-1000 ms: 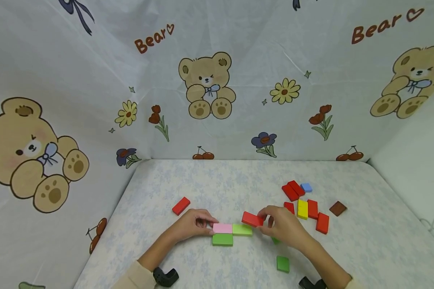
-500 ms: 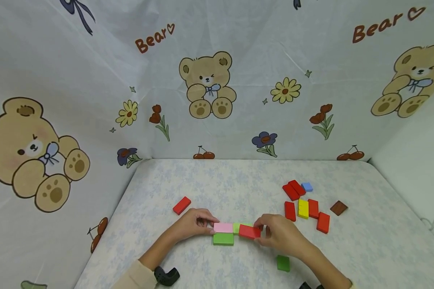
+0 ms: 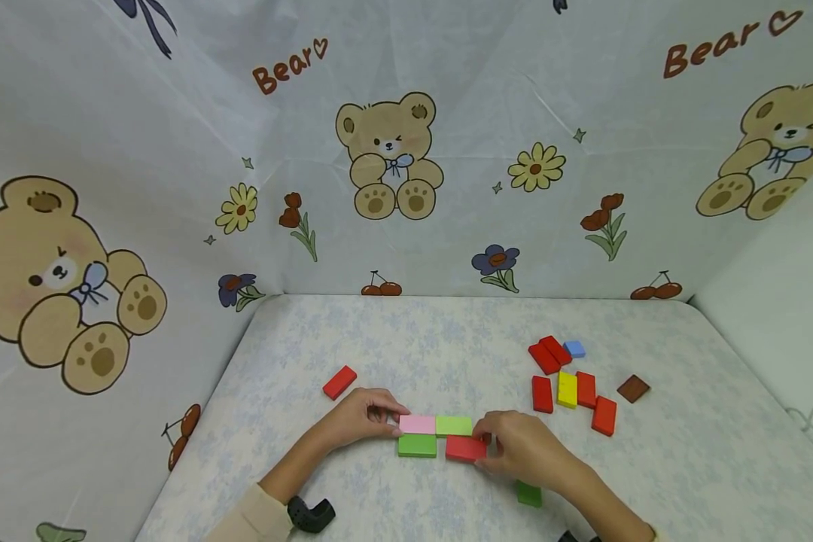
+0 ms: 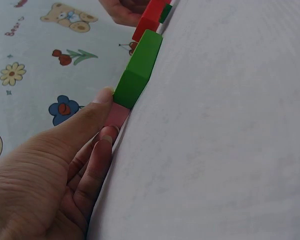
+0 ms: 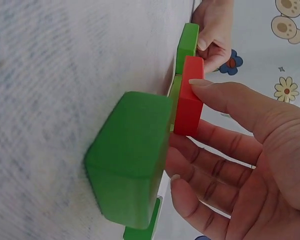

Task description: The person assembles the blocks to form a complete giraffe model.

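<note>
In the head view, a pink block (image 3: 417, 424) and a light green block (image 3: 454, 426) lie end to end, with a green block (image 3: 417, 446) along the pink one's near side. My left hand (image 3: 360, 418) pinches the pink block's left end between thumb and fingers. A red block (image 3: 465, 449) is pinched by its right end in my right hand (image 3: 527, 449), close to the light green block's near side. The right wrist view shows the thumb (image 5: 210, 91) on the red block's face and the other fingers behind it.
One red block (image 3: 339, 382) lies beyond my left hand. At the right are several red blocks (image 3: 542, 394), a yellow block (image 3: 567, 390), a blue block (image 3: 573, 348) and a brown block (image 3: 633, 389). Another green block (image 3: 529, 494) sits just below my right hand.
My right hand has carried the red block toward me and slightly left, from beyond the light green block, over it, to its near side. The left hand stays on the pink block.
</note>
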A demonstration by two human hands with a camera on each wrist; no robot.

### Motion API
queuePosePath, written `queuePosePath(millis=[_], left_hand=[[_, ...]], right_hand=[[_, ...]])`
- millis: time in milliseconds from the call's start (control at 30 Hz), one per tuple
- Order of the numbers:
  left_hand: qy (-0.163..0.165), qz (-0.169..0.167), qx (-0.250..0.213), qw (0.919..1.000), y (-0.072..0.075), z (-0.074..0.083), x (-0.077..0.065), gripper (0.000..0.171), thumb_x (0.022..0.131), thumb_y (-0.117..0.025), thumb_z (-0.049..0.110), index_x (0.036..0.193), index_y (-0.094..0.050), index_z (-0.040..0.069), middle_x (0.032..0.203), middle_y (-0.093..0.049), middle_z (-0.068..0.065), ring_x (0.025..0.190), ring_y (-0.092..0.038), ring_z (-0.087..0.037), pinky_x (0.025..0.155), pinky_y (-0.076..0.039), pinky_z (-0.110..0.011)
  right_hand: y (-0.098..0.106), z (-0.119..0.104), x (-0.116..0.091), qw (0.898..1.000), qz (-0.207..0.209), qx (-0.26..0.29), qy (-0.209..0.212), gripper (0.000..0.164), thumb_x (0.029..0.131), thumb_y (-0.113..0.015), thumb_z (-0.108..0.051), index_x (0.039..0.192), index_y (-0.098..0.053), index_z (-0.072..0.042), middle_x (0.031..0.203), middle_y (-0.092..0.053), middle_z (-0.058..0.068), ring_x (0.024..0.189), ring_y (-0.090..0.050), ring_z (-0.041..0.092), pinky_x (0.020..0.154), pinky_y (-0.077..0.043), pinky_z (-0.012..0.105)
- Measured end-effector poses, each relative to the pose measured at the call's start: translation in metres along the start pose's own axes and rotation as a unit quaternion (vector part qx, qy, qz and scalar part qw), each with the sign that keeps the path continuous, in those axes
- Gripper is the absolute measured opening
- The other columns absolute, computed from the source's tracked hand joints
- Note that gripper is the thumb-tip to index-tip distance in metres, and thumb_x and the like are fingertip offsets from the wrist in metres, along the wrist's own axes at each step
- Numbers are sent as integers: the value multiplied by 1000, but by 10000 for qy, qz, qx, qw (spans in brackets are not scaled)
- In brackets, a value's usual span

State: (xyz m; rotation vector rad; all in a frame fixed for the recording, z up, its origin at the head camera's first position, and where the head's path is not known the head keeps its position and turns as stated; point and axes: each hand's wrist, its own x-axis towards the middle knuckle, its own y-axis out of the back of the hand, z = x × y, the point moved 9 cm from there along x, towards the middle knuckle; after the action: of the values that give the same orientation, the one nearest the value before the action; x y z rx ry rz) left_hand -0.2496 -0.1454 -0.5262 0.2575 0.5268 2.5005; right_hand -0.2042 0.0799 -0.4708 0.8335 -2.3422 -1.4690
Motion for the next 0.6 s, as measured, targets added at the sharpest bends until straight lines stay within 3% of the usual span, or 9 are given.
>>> queuePosePath(millis=[300,600], left_hand=[[-26,-50,36,10000,-1,0,0,31,83,-86,21,113,-79,26,98,-72,7,74,-58,-9,63,-47,-21],[-60,-40,130,9999,0,0,0,30,84,-86,24,113,-79,27,98,-72,7,73,-58,-9,62,-48,-22]], right_hand=[[-4,-2,-2,9996,-118,-220,-114,35,76,-90,-31,105,-78,-16,82,-62,-14,71,-49,6,63,-45,24],[-7,-3,-2,9998,-151,-40,-113,29,78,-89,-27,101,-74,-16,73,-55,-14,67,-48,6,62,-44,24]])
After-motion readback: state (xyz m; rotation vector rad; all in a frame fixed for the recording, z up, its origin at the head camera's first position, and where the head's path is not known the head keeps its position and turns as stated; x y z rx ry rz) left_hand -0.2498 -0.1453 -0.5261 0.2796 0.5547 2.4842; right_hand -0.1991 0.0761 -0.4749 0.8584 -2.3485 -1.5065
